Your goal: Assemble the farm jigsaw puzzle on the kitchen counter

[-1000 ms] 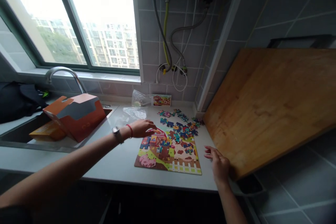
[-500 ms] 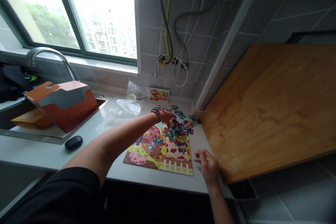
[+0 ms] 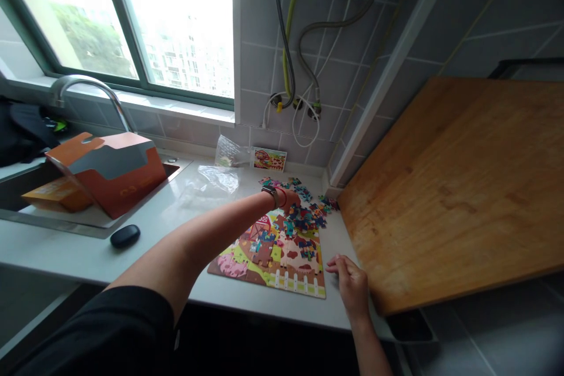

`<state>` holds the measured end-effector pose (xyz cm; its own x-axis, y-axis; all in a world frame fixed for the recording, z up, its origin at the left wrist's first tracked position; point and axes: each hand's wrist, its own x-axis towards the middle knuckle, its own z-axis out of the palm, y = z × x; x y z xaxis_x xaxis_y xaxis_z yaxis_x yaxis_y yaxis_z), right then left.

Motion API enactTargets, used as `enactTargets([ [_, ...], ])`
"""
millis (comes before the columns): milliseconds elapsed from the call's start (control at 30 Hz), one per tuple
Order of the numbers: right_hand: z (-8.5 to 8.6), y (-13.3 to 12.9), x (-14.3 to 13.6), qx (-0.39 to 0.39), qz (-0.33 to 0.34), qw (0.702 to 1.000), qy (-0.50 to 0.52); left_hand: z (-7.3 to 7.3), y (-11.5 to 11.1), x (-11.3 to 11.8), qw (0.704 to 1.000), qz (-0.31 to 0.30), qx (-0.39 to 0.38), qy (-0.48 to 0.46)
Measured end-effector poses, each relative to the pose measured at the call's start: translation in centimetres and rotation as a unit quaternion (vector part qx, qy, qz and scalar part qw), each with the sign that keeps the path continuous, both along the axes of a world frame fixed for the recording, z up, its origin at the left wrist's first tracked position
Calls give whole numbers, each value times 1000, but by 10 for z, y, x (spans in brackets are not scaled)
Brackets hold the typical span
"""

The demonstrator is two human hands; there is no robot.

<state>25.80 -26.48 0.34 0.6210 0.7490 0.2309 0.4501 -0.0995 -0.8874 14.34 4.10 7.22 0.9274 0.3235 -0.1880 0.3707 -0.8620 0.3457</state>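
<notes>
Left hand [image 3: 291, 201] reaches forward, arm extended; right hand [image 3: 351, 283] hovers, fingers curled.

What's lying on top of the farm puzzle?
Loose pieces lie on the puzzle, over the cow and near the barn, with more heaped farther back. The left hand and forearm hide whatever is at its far left.

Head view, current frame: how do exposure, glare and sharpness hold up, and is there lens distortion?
Head view: the window is blown out, fading the buildings; the clear plastic shows glare; below the counter is near black; the left hand looks soft among the puzzle pieces, its grip unreadable; the wooden board looks stretched, probably wide-angle distortion.
</notes>
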Motion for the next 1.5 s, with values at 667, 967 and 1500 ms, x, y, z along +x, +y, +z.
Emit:
enactTargets([
  [667, -3, 9, -3, -33, 160, 986, -44, 4, -11, -14, 997, 11, 77, 31],
  [967, -5, 8, -2, -36, 156, 985, -63, 18, -2, -33, 994, 61, -52, -75],
  [1500, 0, 8, -3, -58, 160, 983, -65, 31, -27, -135, 956, 104, -260, -91],
])
